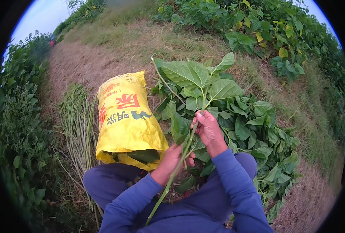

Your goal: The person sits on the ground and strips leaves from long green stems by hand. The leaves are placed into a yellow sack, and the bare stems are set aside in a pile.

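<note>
My right hand (pixel 208 128) pinches the green stem of a leafy branch (pixel 176 169), which looks like mulberry. Broad leaves fan out at its upper end, and the bare lower stem slants down to my lap. Lower on the stem, my left hand (pixel 172 160) is closed around plucked-looking leaves (pixel 179 126); its fingers are partly hidden behind the stem. Left of my hands lies a yellow woven sack (pixel 131 128) bearing printed writing. Its mouth faces me, and dark green leaves (pixel 144 155) show inside. A large heap of leafy branches (pixel 248 125) spreads to the right.
A bundle of stripped stems (pixel 76 116) lies left of the sack. Dry grass (pixel 73 61) covers the ground. Leafy bushes (pixel 245 26) stand behind at the right, and more plants (pixel 18 116) line the left side. My bent knees flank the working spot.
</note>
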Demonstrator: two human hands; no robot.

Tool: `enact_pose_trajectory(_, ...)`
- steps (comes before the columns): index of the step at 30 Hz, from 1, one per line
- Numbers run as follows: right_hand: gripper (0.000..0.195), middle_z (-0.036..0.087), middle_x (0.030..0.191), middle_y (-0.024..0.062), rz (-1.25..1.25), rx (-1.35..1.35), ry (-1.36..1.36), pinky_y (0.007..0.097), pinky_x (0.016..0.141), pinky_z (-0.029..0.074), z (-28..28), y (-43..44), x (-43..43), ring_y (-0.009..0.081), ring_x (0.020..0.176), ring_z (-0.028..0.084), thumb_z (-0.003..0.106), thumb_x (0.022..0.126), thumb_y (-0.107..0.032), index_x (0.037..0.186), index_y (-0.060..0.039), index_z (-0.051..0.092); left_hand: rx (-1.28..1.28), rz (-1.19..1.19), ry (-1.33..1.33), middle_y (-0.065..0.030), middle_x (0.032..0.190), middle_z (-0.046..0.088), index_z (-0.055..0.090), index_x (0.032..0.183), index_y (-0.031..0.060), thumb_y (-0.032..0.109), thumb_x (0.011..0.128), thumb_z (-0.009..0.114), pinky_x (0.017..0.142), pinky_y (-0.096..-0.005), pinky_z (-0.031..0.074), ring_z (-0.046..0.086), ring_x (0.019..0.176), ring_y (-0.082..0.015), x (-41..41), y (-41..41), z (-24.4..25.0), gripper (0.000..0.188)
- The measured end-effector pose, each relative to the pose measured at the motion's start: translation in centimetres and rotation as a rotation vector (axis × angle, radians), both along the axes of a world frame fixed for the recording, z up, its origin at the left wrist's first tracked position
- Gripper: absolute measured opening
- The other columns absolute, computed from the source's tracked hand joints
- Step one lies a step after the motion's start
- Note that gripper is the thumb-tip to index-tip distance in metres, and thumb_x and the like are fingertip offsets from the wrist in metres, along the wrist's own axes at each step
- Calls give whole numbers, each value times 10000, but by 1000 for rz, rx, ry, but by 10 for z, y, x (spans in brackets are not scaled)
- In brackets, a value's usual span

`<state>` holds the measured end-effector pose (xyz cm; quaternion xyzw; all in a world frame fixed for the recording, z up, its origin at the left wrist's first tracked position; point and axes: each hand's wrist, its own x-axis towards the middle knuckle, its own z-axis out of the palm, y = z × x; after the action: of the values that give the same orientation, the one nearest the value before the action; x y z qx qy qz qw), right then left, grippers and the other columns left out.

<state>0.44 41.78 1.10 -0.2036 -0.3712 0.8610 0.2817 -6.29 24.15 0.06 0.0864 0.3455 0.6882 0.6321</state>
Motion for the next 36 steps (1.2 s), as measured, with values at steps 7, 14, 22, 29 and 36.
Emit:
enact_pose_trajectory(7, 128, 613, 762, 18, 2, -23, 53, 220, 517, 457, 8, -2, 1, 123, 601, 595, 621, 913, -184, 974, -98, 549, 33, 129, 87, -166, 834, 645, 511, 1120, 7, 151, 970, 495, 666, -386, 559, 650, 662, -235, -1, 13, 11, 208)
enact_pose_trajectory(14, 124, 623, 755, 18, 1, -11, 59, 218, 504, 457, 11, -2, 2, 101, 585, 578, 622, 915, -186, 972, -98, 556, 71, 238, 77, -160, 915, 653, 523, 1130, -13, 14, 893, 562, 692, -387, 573, 667, 756, -242, -4, 5, 26, 241)
enact_pose_trajectory(22, 126, 630, 767, 16, 22, 30, 72, 220, 509, 471, 17, -6, 2, 111, 611, 602, 623, 916, -189, 955, -98, 546, 142, 365, 195, -148, 1119, 626, 496, 1215, 5, -109, 801, 575, 769, -392, 575, 646, 988, -256, -9, -1, 49, 436)
enact_pose_trajectory(29, 118, 619, 777, 6, -4, 25, 30, 207, 510, 467, 17, -6, 1, 102, 619, 603, 619, 916, -180, 947, -93, 545, 215, 411, 361, -127, 1160, 615, 498, 1226, -21, -155, 734, 622, 915, -361, 516, 619, 1049, -229, -10, -1, 47, 525)
enact_pose_trajectory(36, 98, 615, 757, -6, -24, 5, 52, 206, 507, 456, -2, -1, -7, 63, 582, 554, 610, 915, -164, 939, -88, 553, 176, 475, 818, -84, 1121, 611, 564, 1197, 6, -107, 717, 716, 905, -372, 505, 608, 1003, -213, -4, -9, 59, 516)
